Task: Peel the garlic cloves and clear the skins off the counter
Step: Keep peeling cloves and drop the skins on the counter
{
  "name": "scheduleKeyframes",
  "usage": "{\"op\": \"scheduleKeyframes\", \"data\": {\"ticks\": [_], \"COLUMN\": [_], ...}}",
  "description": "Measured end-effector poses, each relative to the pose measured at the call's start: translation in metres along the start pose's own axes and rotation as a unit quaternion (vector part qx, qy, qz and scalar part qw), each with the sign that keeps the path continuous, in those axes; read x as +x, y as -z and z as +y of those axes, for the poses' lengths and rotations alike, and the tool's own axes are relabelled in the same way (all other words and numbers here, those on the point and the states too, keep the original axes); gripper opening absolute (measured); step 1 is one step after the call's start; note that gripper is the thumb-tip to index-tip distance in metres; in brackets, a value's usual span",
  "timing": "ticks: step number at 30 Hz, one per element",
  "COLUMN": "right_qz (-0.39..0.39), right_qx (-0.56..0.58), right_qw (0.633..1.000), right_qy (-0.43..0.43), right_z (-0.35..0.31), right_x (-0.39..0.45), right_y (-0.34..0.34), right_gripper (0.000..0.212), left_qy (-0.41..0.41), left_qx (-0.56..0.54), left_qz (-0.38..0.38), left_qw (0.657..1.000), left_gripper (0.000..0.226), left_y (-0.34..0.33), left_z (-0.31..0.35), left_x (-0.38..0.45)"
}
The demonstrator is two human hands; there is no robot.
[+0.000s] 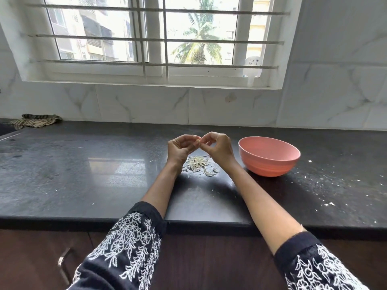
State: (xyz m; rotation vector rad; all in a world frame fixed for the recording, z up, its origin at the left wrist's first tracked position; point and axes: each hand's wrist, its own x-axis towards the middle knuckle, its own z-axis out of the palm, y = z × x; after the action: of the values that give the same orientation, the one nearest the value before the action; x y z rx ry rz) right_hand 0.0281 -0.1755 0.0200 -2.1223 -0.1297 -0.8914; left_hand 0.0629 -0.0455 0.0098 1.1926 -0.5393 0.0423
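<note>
A small pale garlic clove point(198, 140) is held above the black counter point(83, 174), between my two hands. My left hand point(180, 149) pinches it from the left with curled fingers. My right hand point(217, 147) pinches it from the right, fingertips meeting the left hand's. Directly below the hands lies a loose pile of papery garlic skins point(198, 165) on the counter. Most of the clove is hidden by my fingers.
A pink bowl point(269, 156) stands just right of my right hand; I cannot see inside it. White flecks point(326, 191) are scattered on the counter's right side. A striped cloth point(35, 120) lies at the far left by the wall. A white spoon point(253, 69) leans on the windowsill.
</note>
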Motion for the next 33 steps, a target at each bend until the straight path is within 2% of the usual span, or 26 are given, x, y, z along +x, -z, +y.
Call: {"op": "scheduleKeyframes", "data": {"ticks": [14,17,20,25,29,33], "right_qz": [0.005,0.004,0.007,0.005,-0.011,-0.011], "right_qx": [-0.005,-0.003,0.006,0.013,0.005,-0.013], "right_qw": [1.0,1.0,1.0,1.0,1.0,1.0], "right_qy": [-0.009,-0.009,-0.012,-0.008,-0.016,-0.015], "right_z": [0.0028,0.0016,0.0,-0.0009,0.0013,0.0], "right_x": [0.0017,0.0009,0.0011,0.0,0.001,0.0015], "right_y": [-0.0021,-0.0021,-0.0004,0.0006,-0.0007,-0.0004], "right_gripper": [0.012,0.012,0.013,0.014,0.011,0.01], "left_qy": [0.003,0.007,0.014,0.018,0.018,0.024], "left_qx": [0.016,0.019,0.021,0.025,0.037,0.041], "left_qz": [0.021,0.024,0.015,-0.003,-0.009,-0.003], "left_qw": [1.0,0.999,1.0,1.0,0.999,0.999], "left_gripper": [0.011,0.02,0.01,0.006,0.019,0.006], "left_y": [-0.0025,-0.0026,-0.0025,-0.0038,-0.0053,-0.0041], "left_z": [-0.0015,-0.0018,-0.0003,0.0003,0.0006,0.0018], "left_x": [0.0007,0.0007,-0.0001,-0.001,-0.003,-0.0022]}}
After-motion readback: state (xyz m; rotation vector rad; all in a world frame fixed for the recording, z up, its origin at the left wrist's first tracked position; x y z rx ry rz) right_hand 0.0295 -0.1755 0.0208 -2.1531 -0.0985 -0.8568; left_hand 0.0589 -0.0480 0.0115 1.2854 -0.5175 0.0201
